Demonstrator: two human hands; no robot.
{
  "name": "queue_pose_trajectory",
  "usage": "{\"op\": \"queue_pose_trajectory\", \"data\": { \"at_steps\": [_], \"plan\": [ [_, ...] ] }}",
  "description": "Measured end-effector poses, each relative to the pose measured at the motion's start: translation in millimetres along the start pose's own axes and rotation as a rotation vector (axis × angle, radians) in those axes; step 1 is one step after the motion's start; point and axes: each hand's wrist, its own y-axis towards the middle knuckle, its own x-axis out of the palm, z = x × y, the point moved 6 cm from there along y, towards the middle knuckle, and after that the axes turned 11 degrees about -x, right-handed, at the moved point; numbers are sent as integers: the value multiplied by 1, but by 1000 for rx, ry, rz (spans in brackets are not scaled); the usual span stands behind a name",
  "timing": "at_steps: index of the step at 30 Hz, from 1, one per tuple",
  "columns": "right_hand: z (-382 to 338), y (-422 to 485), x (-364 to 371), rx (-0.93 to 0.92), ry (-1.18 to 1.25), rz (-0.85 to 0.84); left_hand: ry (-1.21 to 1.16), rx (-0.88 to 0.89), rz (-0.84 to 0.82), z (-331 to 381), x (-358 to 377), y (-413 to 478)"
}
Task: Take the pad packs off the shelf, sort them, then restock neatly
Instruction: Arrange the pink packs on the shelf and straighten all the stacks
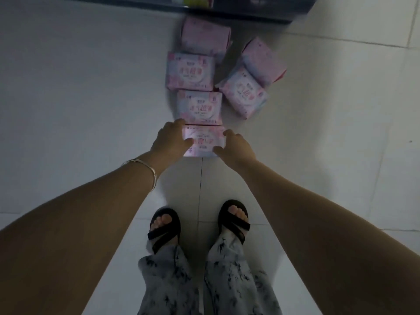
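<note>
At the row's near end, your left hand point(169, 138) and right hand point(237, 146) grip one pack point(204, 138) by its sides; five other packs point(200, 108) lie beyond, before the shelf point(238, 9).

One wide-angle view, worn on the person's head, looks almost straight down at the tiled floor point(68, 87) from standing height. The sandalled feet point(164, 226) lie at the near edge, the left hand point(169, 138) and right hand point(236, 146) meet on a pad pack point(204, 140) mid-frame, and the dark shelf base point(250, 12) crosses the far edge
</note>
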Motion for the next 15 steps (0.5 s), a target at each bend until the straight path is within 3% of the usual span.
{"op": "queue_pose_trajectory", "data": {
  "at_steps": [4,9,15],
  "plan": [
    [26,37,31,119,193,64,-361,-133,39,-16,11,66],
    [39,60,52,135,431,153,-774,-181,-27,-15,21,111],
    [49,68,55,126,676,163,-923,-180,-104,1,36,121]
  ]
}}
